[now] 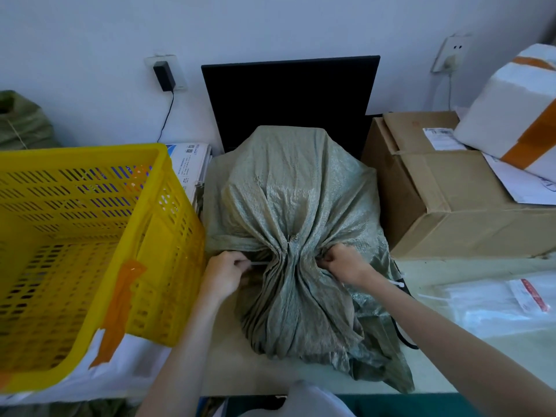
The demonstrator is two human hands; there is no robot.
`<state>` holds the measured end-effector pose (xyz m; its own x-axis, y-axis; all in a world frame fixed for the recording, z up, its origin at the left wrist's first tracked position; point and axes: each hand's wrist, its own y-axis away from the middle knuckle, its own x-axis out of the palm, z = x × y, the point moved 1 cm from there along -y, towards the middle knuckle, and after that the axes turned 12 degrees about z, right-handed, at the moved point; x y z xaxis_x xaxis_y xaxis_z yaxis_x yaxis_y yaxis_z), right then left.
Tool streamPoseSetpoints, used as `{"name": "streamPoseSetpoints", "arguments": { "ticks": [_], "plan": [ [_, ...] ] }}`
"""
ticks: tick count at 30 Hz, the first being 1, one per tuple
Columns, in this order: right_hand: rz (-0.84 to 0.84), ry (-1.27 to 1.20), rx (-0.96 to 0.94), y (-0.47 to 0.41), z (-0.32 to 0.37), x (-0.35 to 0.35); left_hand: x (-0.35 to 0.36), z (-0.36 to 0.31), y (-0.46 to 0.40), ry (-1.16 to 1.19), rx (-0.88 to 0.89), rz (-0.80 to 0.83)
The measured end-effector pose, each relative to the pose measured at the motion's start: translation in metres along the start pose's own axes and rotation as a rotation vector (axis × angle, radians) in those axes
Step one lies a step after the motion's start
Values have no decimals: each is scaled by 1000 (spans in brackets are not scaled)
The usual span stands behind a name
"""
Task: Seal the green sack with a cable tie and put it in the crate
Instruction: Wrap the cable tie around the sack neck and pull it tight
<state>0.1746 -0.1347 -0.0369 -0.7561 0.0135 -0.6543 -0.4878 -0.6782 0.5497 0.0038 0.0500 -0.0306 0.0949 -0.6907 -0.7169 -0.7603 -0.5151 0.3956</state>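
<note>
Woven green sack (288, 188) looked soft and slippery (likely bulky); both hands pinched its gathered neck, left hand (225, 273) gripping the cable tie (259, 263), right hand (343, 261) opposite.

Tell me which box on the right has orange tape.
The white foam box, stacked on the plain brown cardboard box, which has only a shipping label.

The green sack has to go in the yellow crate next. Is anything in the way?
Nothing visible blocks it. The yellow crate sits right beside the green sack, on its left, open on top and looking empty. The left hand and right hand grip the sack's neck.
</note>
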Motion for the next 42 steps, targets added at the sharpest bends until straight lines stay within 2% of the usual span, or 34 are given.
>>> {"name": "streamPoseSetpoints", "arguments": {
  "ticks": [4,9,14,19,25,31,37,42],
  "plan": [
    [-3,17,23,4,-11,-8,4,6,6,249,27,-105],
    [-8,73,5,13,-26,-23,0,1,15,603,-8,-355],
    [-43,3,0,33,-27,-42,-2,-7,18,817,156,-414],
    [-26,-573,-229,54,-19,-52,-2,-17,22,866,311,-388],
    [-137,-1017,-372,45,-24,-34,5,-29,23,1025,368,-282],
    [-216,-1089,-431,35,-22,-15,6,-39,21,1014,406,-186],
    [-231,-1097,-469,32,-18,-9,3,-42,17,959,405,-179],
    [-153,-1250,-548,31,-14,-5,-1,-41,12,826,389,-210]
  ]
}}
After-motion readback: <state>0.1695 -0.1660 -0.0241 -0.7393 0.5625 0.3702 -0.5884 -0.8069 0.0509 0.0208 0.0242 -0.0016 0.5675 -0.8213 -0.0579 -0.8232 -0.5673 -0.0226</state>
